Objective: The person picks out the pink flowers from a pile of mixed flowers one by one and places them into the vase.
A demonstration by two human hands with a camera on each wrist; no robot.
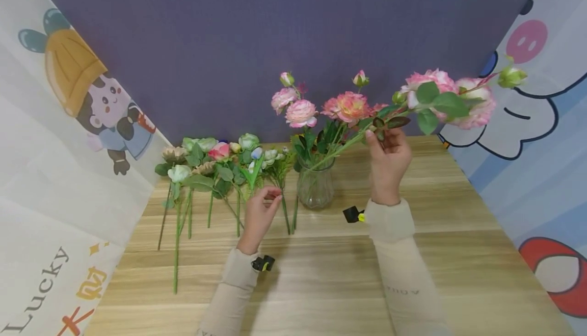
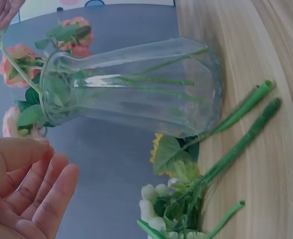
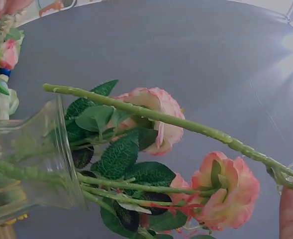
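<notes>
My right hand [image 1: 391, 160] pinches the stem [image 3: 171, 119] of a pink artificial peony spray [image 1: 474, 104] whose blooms lean off to the right. In the right wrist view the cut end of that stem lies beside the mouth of a clear glass vase [image 1: 315, 189]. Pink and coral peonies [image 1: 347, 107] stand in the vase, their stems visible through its glass [image 2: 131, 84]. My left hand [image 1: 262, 212] hovers left of the vase, fingers loosely bent, thumb close to the forefinger, holding nothing. Below it in the left wrist view are green stems [image 2: 245, 129] on the table.
Left of the vase, a row of artificial flowers lies on the wooden table [image 1: 321, 285], among them a white bloom [image 1: 179, 173] and a pink rose [image 1: 219, 151]. A dark grey panel [image 1: 284, 30] rises behind. Printed curtains [image 1: 545, 162] hang at both sides.
</notes>
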